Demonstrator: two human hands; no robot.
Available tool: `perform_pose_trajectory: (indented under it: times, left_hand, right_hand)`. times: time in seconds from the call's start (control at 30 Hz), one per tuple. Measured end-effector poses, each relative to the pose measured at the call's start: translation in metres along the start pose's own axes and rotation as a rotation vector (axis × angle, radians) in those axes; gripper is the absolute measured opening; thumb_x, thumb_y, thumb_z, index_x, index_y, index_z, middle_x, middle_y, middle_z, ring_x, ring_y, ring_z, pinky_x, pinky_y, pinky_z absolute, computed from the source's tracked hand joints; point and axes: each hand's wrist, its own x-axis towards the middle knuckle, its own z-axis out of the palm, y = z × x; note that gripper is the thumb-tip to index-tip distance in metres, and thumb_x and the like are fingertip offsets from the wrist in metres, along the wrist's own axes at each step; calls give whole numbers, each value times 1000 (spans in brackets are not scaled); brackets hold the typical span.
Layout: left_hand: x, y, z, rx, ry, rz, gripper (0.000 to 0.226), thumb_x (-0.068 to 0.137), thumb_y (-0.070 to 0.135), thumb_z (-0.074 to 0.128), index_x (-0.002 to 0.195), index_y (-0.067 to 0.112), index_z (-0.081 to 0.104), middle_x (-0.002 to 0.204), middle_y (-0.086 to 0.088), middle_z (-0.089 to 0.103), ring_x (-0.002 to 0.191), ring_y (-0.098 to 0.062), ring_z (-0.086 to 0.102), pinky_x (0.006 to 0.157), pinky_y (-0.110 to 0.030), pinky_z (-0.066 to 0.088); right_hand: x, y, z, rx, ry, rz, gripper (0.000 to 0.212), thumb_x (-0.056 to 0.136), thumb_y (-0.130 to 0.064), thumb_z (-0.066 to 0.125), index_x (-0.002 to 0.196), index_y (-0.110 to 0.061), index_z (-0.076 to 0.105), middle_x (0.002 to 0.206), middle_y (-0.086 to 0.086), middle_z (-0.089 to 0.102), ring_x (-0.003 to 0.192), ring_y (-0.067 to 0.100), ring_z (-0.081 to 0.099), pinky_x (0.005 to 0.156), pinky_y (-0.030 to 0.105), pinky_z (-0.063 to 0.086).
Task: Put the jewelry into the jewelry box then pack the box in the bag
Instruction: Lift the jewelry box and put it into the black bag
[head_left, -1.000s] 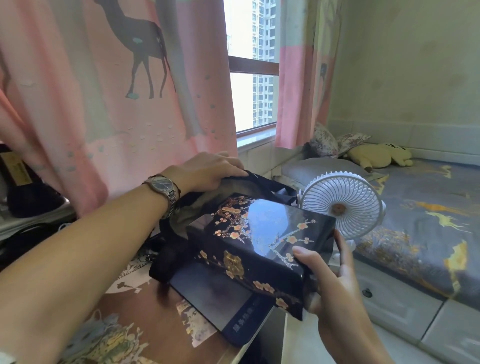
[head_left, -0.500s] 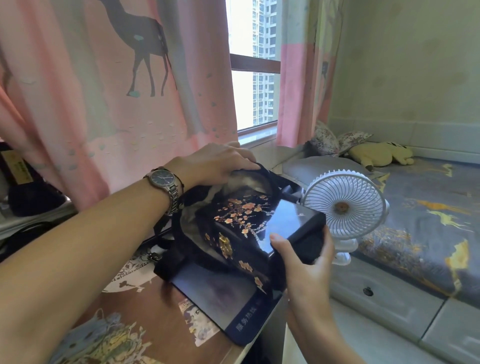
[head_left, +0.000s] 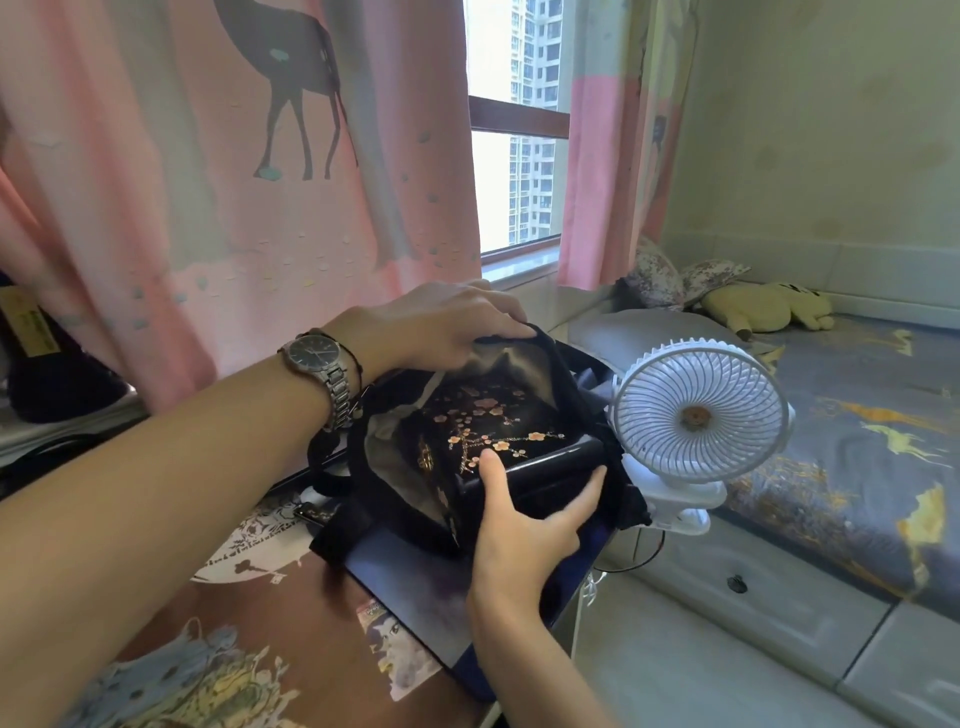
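A black lacquered jewelry box (head_left: 493, 426) with pink and gold blossoms sits mostly inside a black fabric bag (head_left: 374, 499) lying on the desk. Its lid is closed and only its top and near end show. My left hand (head_left: 441, 325), with a watch on the wrist, grips the far rim of the bag and holds the mouth open. My right hand (head_left: 524, 525) is on the box's near end, thumb on the lid and fingers spread along the side. No jewelry is visible.
A white clip fan (head_left: 698, 415) stands just right of the bag at the desk edge. A dark blue book (head_left: 415, 592) lies under the bag on the patterned desk (head_left: 249, 623). Pink curtains hang behind; a bed with a yellow plush toy (head_left: 763, 306) lies to the right.
The box has gone from tilted and mostly outside the bag to deep inside it. My right hand has pushed forward with it. My left hand has lifted the bag's rim over the box.
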Motion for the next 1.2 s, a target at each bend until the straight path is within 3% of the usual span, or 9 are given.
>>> perform_pose_trajectory:
  times: [0.27, 0.33, 0.47, 0.57, 0.67, 0.77, 0.93, 1.07, 1.2]
  left_hand:
    - [-3, 2, 4, -32, 6, 16, 42, 88, 22, 56, 130, 29, 50, 123, 10, 56, 108, -13, 47, 72, -43, 53]
    - [-3, 2, 5, -35, 5, 17, 41, 89, 23, 54, 130, 29, 50, 123, 9, 56, 108, -14, 47, 73, -43, 53]
    - [-3, 2, 5, -34, -5, 5, 42, 89, 25, 52, 130, 31, 49, 124, 11, 55, 110, -15, 47, 74, -41, 51]
    - [-5, 2, 5, -52, -4, 13, 42, 89, 28, 51, 130, 31, 49, 124, 10, 56, 109, -15, 48, 74, -40, 51]
    - [-6, 3, 4, -45, -15, 6, 42, 89, 31, 50, 131, 33, 48, 125, 11, 55, 110, -13, 46, 75, -41, 51]
    - [-7, 5, 4, -44, -22, -2, 42, 89, 31, 51, 131, 34, 47, 125, 12, 55, 110, -12, 45, 75, -42, 51]
    - [-9, 8, 5, -35, -53, -18, 43, 89, 37, 47, 132, 33, 46, 127, 11, 53, 112, -13, 46, 76, -42, 51]
    - [-12, 11, 5, -37, -54, -21, 46, 87, 38, 41, 133, 31, 47, 127, 9, 54, 114, -15, 47, 73, -34, 47]
    - [-15, 12, 7, -44, -52, -22, 46, 88, 35, 41, 133, 30, 47, 128, 8, 54, 113, -14, 47, 69, -27, 36]
  right_hand:
    - [-10, 9, 15, -80, -52, 80, 113, 64, -45, 82, 138, -56, -2, 143, 10, 18, 103, 17, 47, 92, 29, 38]
    - [-11, 7, 9, -146, -148, 103, 119, 65, -47, 81, 138, -54, -12, 148, 14, 8, 115, 24, 41, 96, 29, 35]
    - [-3, -6, -17, -405, -409, 116, 133, 64, -44, 82, 137, -45, -29, 149, 18, 11, 105, 17, 32, 90, 27, 26]
    - [12, -21, -42, -596, -611, 115, 135, 70, -35, 79, 137, -30, -37, 152, 15, 22, 130, 23, 35, 100, 26, 28]
    - [26, -40, -57, -803, -685, 49, 118, 70, -36, 78, 149, -12, -6, 141, 6, 46, 128, 19, 44, 104, 28, 38]
    - [34, -49, -64, -1005, -577, -194, 63, 66, -40, 77, 116, -14, 48, 109, 0, 64, 105, 21, 60, 86, 31, 50]
    - [31, -32, -69, -1164, -475, -866, 84, 56, -62, 73, 128, -27, 48, 123, 3, 46, 121, 26, 41, 96, 38, 40]
    - [42, -11, -68, -1319, -638, -941, 91, 56, -74, 64, 136, -36, 43, 150, 4, 33, 144, 37, 11, 113, 60, 16]
    - [55, -12, -57, -1331, -617, -1013, 76, 57, -70, 68, 122, -33, 57, 135, 1, 54, 135, 34, 37, 103, 54, 39]
